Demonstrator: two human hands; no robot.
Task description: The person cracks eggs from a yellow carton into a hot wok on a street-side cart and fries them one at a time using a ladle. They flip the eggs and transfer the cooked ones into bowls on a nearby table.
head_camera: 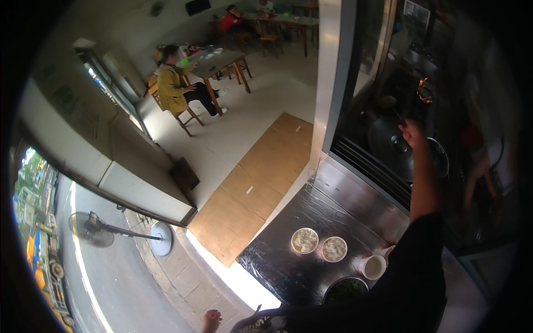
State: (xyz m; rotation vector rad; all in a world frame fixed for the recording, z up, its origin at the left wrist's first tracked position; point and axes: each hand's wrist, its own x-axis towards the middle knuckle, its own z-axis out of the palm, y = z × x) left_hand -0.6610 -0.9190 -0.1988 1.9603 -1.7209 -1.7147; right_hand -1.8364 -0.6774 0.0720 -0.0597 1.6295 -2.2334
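Note:
My right hand [411, 132] reaches into the dark kitchen, its fingers closed around the thin handle of what looks like a ladle [389, 102], beside a large round metal lid or pan [391, 139]. At the bottom, away from the counter, hangs my left hand [212, 319], fingers curled, with nothing visible in it. Two bowls of pale food [305, 240] [334, 249] stand on the film-covered steel counter [283, 233]. Nearer my right arm are an upright white cup [372, 267] and a metal bowl of chopped greens [345, 291], partly hidden by my sleeve.
Flames [424, 91] burn beyond my right hand. A window frame [370, 175] borders the counter. Cardboard [254, 183] covers part of the floor. A pedestal fan [160, 238] stands by the road. A person [173, 87] sits at a table [216, 62]; others are farther back.

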